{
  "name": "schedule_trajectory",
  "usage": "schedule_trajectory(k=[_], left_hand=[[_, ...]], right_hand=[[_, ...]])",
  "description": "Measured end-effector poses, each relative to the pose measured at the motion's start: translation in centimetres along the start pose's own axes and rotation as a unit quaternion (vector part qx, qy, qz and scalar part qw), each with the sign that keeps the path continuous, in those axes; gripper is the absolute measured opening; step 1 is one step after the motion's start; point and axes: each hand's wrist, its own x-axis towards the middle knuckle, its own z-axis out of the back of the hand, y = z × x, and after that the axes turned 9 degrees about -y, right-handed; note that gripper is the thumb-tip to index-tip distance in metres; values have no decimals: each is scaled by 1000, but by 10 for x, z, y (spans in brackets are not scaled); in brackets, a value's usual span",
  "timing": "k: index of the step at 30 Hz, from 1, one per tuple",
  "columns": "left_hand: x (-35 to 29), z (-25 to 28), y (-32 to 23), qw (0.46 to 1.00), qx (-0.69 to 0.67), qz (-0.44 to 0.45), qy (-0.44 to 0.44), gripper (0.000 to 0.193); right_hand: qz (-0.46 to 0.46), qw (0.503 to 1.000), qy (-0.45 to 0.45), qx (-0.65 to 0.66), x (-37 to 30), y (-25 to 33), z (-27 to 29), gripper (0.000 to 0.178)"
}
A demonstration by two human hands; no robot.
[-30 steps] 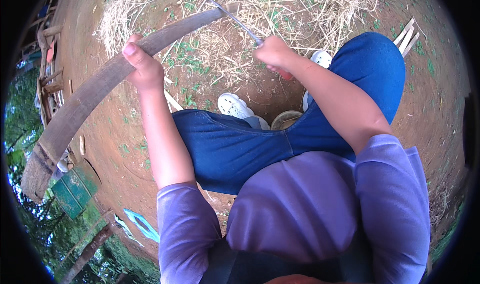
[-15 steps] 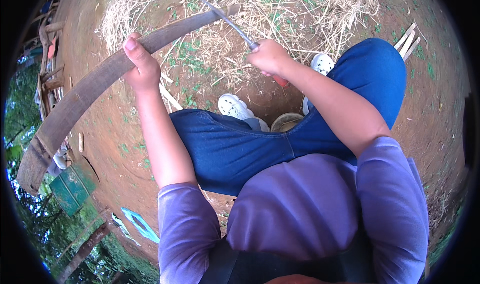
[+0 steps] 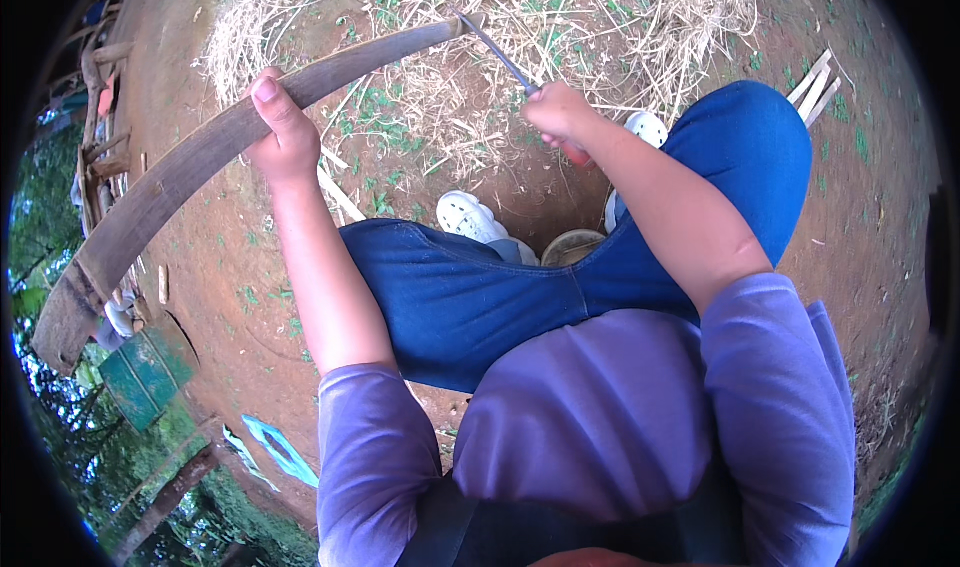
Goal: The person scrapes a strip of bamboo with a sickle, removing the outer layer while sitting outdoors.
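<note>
My left hand (image 3: pixel 280 132) grips a long curved grey-brown strip of wood (image 3: pixel 170 182) near its upper part; the strip runs from the lower left up to the top centre. My right hand (image 3: pixel 556 117) is closed on the reddish handle of a knife (image 3: pixel 497 55), whose thin blade points up-left and meets the far tip of the strip. I sit with blue-trousered legs (image 3: pixel 480 297) and white shoes (image 3: pixel 470 217) below both hands.
Dry straw and shavings (image 3: pixel 600 27) cover the red soil ahead. Pale wood slats (image 3: pixel 815 82) lie at the upper right. A green box (image 3: pixel 140 372) and a light blue object (image 3: pixel 280 452) sit at the lower left, beside stacked wood at the left edge.
The knife blade has slid up toward the far tip of the strip. My left hand has kept its hold on the strip, which shifted slightly.
</note>
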Motion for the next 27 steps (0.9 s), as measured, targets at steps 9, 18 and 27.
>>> schedule_trajectory(k=[9,18,27], left_hand=[[38,8,-10,954,-9,83,-288,74],[37,15,-3,971,27,19,-236,68],[41,3,12,966,-150,168,-129,44]], right_hand=[[19,989,118,92,-42,4,-24,22],[36,998,50,14,-41,5,-23,38],[11,980,111,165,-35,-4,-31,33]])
